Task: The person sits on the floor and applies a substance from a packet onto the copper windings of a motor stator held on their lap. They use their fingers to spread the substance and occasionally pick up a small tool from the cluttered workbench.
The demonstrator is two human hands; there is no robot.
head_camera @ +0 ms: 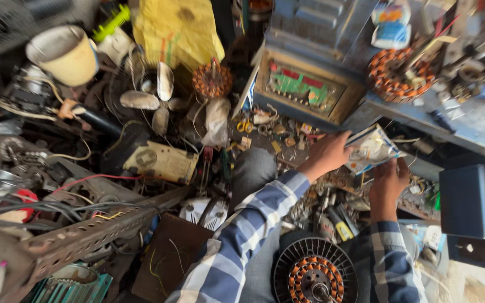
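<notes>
a person in a blue-and-white checked shirt works amid a crowded repair bench, both hands on a small clear plastic packet (373,148) held out above the clutter. the left hand (330,154) is closed on the packet's near left edge, fingers curled over the top and thumb beneath; the right hand (389,182) pinches the lower right edge, fingers drawn together on the plastic. the packet is flat and crinkled, mostly white with pale blue and some orange print showing through, tilted slightly up to the right, just in front of the edge of a blue metal table (467,120). what it contains cannot be made out. below the forearms, a round black motor stator (315,272) with copper-orange windings rests against the person's lap. a second copper-wound stator (401,74) lies on the table above the packet. to the left sit a small fan blade (155,98), a cream plastic cup (65,53) and a perforated metal angle bar (94,233).
</notes>
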